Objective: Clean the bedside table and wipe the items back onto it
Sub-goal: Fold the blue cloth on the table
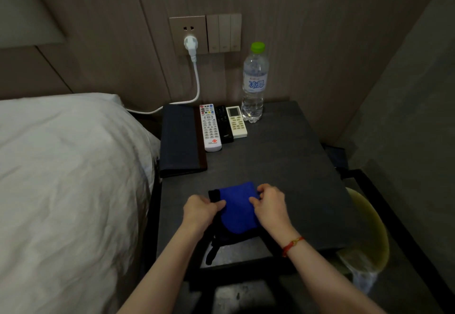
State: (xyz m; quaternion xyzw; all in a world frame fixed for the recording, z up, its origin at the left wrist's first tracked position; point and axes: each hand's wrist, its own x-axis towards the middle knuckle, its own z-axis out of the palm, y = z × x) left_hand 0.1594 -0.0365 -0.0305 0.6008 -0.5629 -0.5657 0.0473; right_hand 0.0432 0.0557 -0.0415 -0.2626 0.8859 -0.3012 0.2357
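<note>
A blue cloth with black trim [237, 211] lies on the near part of the dark bedside table [290, 166]. My left hand [200, 211] pinches its left edge and my right hand [269, 205] pinches its right edge. At the back of the table lie a dark folder [181, 141], a white remote [210, 126], a black remote [224, 124] and a small cream remote [236, 121] side by side. A clear water bottle with a green cap [254, 82] stands upright to their right.
A bed with white sheets [69, 178] borders the table on the left. A white plug and cable [193, 67] hang from the wall socket behind. A bin with a plastic liner [366, 252] sits low on the right, beside a black frame.
</note>
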